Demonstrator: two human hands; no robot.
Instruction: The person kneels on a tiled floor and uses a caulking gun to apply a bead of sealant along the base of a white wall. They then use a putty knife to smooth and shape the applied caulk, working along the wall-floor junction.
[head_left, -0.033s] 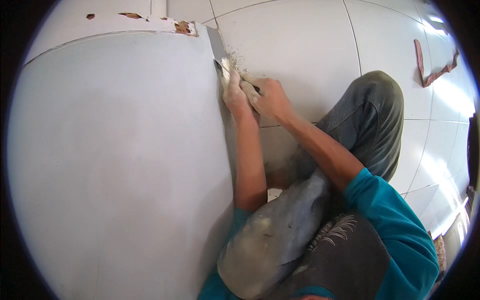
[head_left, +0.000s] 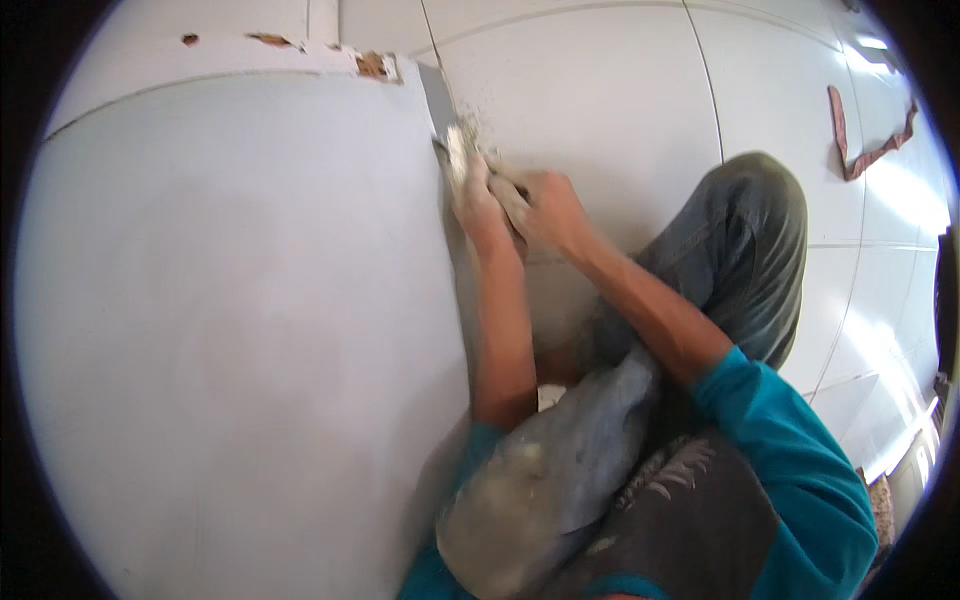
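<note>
Left hand and right hand were both wrapped tight around the handle of a flat metal scraper, side by side and touching. Its blade lay against the seam between the large grey wall panel and the white floor tiles, just below a chipped corner. Pale crumbs of filler clung near the blade. A reddish strip lay well apart on the tiles.

Bright daylight glares at right; fisheye bends edges, rim black.
</note>
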